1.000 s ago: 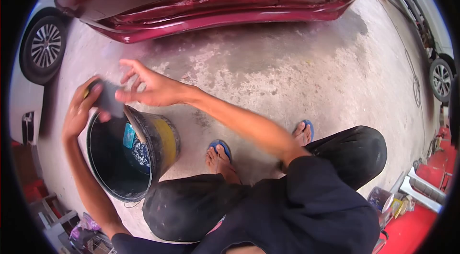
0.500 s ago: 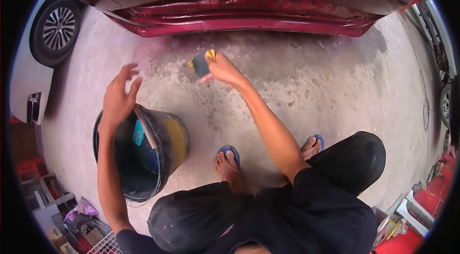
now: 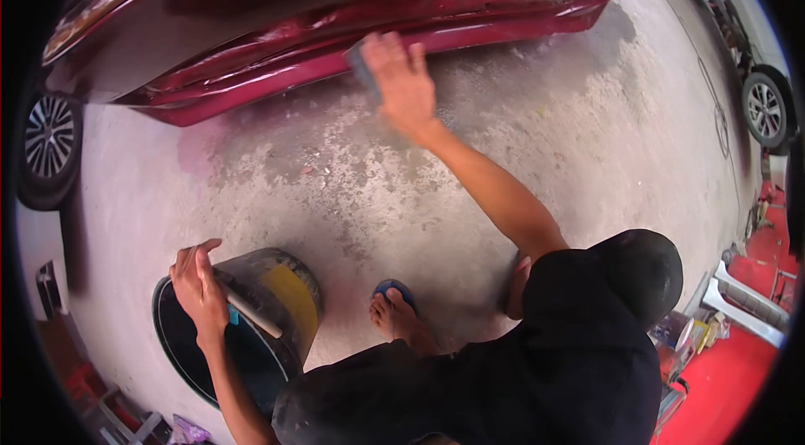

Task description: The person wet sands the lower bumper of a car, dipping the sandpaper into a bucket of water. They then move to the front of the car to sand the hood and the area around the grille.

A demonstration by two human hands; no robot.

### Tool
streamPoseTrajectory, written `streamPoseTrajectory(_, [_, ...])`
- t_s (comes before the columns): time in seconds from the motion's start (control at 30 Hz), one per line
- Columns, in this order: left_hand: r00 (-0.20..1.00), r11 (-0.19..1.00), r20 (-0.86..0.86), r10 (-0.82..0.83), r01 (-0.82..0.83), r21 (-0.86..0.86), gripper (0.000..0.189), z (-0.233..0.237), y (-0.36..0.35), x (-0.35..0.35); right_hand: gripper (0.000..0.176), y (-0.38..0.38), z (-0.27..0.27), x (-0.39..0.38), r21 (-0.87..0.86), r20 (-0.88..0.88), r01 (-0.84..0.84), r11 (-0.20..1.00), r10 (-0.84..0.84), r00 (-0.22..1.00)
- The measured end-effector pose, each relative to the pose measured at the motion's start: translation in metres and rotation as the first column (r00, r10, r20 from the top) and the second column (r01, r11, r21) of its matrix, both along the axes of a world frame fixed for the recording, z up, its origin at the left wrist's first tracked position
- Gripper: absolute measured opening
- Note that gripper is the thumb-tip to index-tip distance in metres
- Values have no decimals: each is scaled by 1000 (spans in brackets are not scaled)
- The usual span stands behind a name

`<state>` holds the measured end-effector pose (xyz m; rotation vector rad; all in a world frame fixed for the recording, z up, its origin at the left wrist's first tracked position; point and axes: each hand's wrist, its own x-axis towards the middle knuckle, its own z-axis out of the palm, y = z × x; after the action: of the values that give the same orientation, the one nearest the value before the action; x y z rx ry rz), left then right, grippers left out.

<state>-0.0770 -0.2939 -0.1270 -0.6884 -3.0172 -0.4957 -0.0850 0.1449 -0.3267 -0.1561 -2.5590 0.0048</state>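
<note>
My right hand (image 3: 402, 88) is stretched forward at the lower edge of the dark red car bumper (image 3: 306, 69), fingers extended over a dark grey sheet of sandpaper (image 3: 363, 70). Motion blurs the hand and sheet, and part of the sheet is hidden under the fingers. Over the rim of a black bucket (image 3: 277, 277) with a yellow patch hovers my left hand (image 3: 199, 286), its fingers loosely bent and holding nothing. Along that rim lies a pale stick-like strip (image 3: 251, 313), with a small teal item (image 3: 233, 316) just inside the bucket.
Worn concrete floor (image 3: 335, 210) with damp, flaking patches lies between me and the car. Wheels of other cars show at left (image 3: 50, 147) and right (image 3: 765, 109). A silver car part (image 3: 742, 307) and red surfaces (image 3: 713, 386) are at lower right.
My right hand has moved forward with the sandpaper to the bumper. My left hand has lowered toward the bucket rim. The view has tilted and shifted toward the car.
</note>
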Motion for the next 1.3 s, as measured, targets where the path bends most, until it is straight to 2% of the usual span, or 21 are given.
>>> streamPoseTrajectory(0.03, [1000,1000,-1,14,-14,22,56,-1,0,2,73,22,0,13,13,-6,165,986,-165,986])
streamPoseTrajectory(0.1, [1000,1000,12,18,-18,15,56,-4,-1,1,68,73,5,46,-142,-9,462,876,-468,884])
streamPoseTrajectory(0.13, [1000,1000,8,23,-24,18,57,-5,0,0,67,88,-2,50,-290,27,575,765,-594,804])
streamPoseTrajectory(0.2, [999,1000,28,28,-28,-14,59,-4,2,1,67,108,-17,63,-542,163,721,432,-788,594])
streamPoseTrajectory(0.27, [996,995,72,60,-55,-81,63,1,4,-2,70,46,-5,41,-610,-52,431,665,-577,815])
streamPoseTrajectory(0.33, [999,999,18,35,-35,-37,61,-5,0,-2,68,-16,-8,13,-516,-118,372,772,-494,862])
streamPoseTrajectory(0.43, [1000,1000,2,27,-27,-12,62,-8,-1,-3,64,-43,4,15,-720,-382,-100,687,-271,883])
streamPoseTrajectory(0.47, [1000,1000,1,25,-25,-1,62,-8,-1,-4,68,-28,7,13,-730,-479,-124,672,-374,794])
streamPoseTrajectory(0.57, [999,1000,18,28,-28,15,62,-10,-2,-3,73,54,0,40,-662,-541,9,750,-487,686])
streamPoseTrajectory(0.67, [998,998,2,55,-55,44,62,-13,-2,-4,64,24,21,27,-707,-373,55,705,-438,818])
streamPoseTrajectory(0.73, [996,996,0,92,-92,8,62,-10,-4,-3,69,-27,14,-2,-513,-107,150,845,-236,966])
streamPoseTrajectory(0.8, [995,996,38,88,-87,-15,62,-7,-2,-3,66,-69,18,-12,-152,172,237,960,-210,962])
streamPoseTrajectory(0.9, [996,997,61,71,-70,-26,63,-8,-6,-4,69,-25,16,4,-243,107,277,930,-258,960])
streamPoseTrajectory(0.93, [996,998,63,63,-61,-28,63,-8,-7,-6,75,7,10,12,-181,96,400,899,-388,917])
streamPoseTrajectory(0.97, [996,997,46,73,-72,-28,63,-10,-5,-8,74,40,28,25,-164,165,519,839,-495,853])
streamPoseTrajectory(1.0, [996,996,29,90,-89,-28,63,-11,-5,-6,76,72,26,25,-165,120,646,746,-635,763])
streamPoseTrajectory(1.03, [994,993,14,112,-111,-32,63,-10,-6,-3,76,97,18,29,-294,-61,604,741,-645,762])
streamPoseTrajectory(1.1, [993,993,49,110,-108,-39,63,-8,-5,-4,76,96,25,14,-590,-155,475,653,-669,727])
streamPoseTrajectory(1.17, [991,995,89,100,-96,-39,62,-7,-3,-7,74,39,59,11,-400,178,552,731,-529,830])
streamPoseTrajectory(1.2, [975,986,169,147,-131,-99,50,3,1,-7,75,2,48,7,-268,264,480,835,-416,870])
streamPoseTrajectory(1.3, [960,983,225,168,-146,-111,36,28,5,-4,75,-4,7,20,-405,-6,227,886,-251,968])
